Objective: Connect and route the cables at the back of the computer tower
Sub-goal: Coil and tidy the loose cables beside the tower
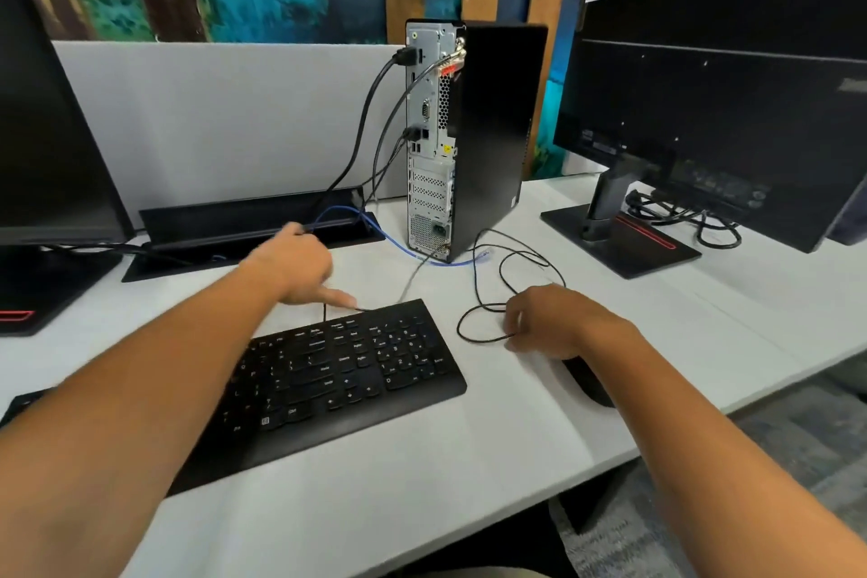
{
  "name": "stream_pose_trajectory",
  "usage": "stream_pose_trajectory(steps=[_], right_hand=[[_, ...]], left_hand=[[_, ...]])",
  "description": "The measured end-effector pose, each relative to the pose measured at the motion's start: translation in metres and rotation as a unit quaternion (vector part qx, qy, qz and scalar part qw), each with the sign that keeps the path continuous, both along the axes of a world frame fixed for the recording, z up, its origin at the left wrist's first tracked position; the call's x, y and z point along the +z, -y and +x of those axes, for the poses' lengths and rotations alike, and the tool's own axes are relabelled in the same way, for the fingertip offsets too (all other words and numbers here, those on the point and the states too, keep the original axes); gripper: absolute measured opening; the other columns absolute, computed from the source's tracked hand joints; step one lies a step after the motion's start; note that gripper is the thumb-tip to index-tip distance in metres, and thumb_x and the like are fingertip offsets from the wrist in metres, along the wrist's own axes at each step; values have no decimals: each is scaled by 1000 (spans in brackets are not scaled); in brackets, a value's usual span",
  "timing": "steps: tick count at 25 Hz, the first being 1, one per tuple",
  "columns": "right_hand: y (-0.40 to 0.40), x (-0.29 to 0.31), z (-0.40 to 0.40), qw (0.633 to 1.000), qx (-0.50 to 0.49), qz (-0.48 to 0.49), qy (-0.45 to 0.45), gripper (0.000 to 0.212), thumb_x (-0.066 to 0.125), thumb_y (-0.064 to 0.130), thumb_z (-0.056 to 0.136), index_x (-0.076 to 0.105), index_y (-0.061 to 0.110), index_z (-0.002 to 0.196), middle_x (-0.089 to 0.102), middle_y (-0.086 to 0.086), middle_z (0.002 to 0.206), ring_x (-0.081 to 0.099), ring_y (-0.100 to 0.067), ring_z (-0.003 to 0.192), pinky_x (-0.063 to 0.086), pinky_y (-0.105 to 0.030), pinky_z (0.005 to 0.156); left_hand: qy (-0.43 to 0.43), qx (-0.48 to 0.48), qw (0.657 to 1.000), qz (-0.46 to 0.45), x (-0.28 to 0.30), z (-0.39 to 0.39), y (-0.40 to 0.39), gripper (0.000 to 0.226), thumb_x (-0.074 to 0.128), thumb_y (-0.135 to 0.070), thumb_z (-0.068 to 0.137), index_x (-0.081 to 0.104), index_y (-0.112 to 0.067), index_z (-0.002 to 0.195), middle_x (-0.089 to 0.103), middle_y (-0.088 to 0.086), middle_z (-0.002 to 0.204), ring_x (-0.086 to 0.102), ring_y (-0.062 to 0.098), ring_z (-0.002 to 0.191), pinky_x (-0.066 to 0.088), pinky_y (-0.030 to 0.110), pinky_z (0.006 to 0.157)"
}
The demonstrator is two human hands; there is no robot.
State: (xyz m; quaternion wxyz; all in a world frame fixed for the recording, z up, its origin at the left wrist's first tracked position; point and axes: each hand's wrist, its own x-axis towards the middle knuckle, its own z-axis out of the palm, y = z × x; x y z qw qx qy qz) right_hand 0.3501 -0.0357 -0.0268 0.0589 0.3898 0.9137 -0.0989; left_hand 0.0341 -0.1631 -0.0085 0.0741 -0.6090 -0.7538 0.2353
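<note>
Head view: nearest on the white tabletop (469, 460) lies a black keyboard (338, 385), set at an angle at about 6 o'clock. The left hand (293, 270) reaches over its far edge toward 11 o'clock; the hand is blurred, so I cannot tell whether its grip holds anything, though the thumb points at the keyboard's back edge. At 4 o'clock the right hand (558, 322) has its fingers curled loosely at a thin black cable (488, 277), which loops across the tabletop between keyboard and tower; whether that grip actually pinches it cannot be told. A black mouse (589, 383) shows under the right wrist. Beyond the left hand, a black cable tray (253, 225) sits open in the tabletop, a blue cable (403, 249) running from it past the tower's foot. The computer tower (474, 136) stands upright at 12 o'clock, rear panel facing, with two thick black cables (370, 108) plugged in and hanging to the tray. A monitor (722, 99) stands at 2 o'clock, another monitor (47, 131) at 9 o'clock.
</note>
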Motion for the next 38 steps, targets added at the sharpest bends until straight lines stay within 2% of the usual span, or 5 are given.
stream_pose_trajectory(steps=[12, 22, 29, 34, 38], right_hand=[[3, 34, -45, 989, 45, -140, 29, 20, 59, 14, 91, 70, 23, 77, 72, 11, 65, 67, -6, 61, 48, -19, 65], [-8, 93, -47, 856, 128, -180, -467, 24, 63, 3, 94, 75, 22, 87, 74, -1, 76, 68, -15, 72, 58, -25, 74], [-17, 62, -64, 856, 86, -223, -459, 17, 66, 5, 93, 75, 19, 97, 74, 5, 80, 68, -5, 75, 53, -26, 78], [15, 24, -59, 903, -132, -16, -408, 104, 89, 38, 69, 27, 27, 152, 35, -2, 152, 39, -21, 137, 39, -41, 109], [45, -13, -38, 963, -168, -132, -167, 153, 93, 52, 52, -22, 35, 152, -21, -8, 163, 35, -35, 143, 39, -45, 110]], left_hand=[[148, 14, 985, 91, 12, 55, -36, 21, 62, -36, 82, 68, -16, 83, 61, -5, 75, 60, 19, 91, 7, 55, 118], [729, 49, 575, 368, -11, 86, -84, 44, 44, 2, 79, 60, -17, 115, 66, 7, 110, 62, 27, 103, 50, 36, 88], [477, 29, 866, 148, -56, 89, -65, 64, 75, -40, 79, 52, -27, 138, 56, -2, 139, 54, 16, 125, 42, 31, 106], [587, 59, 761, 270, -71, 100, -84, 39, 90, -20, 63, 63, -20, 91, 66, -2, 78, 58, 12, 65, 55, 29, 72], [503, 41, 799, 327, -39, 63, -75, 26, 75, 3, 77, 56, -14, 81, 66, 8, 79, 59, 15, 65, 51, 29, 65]])
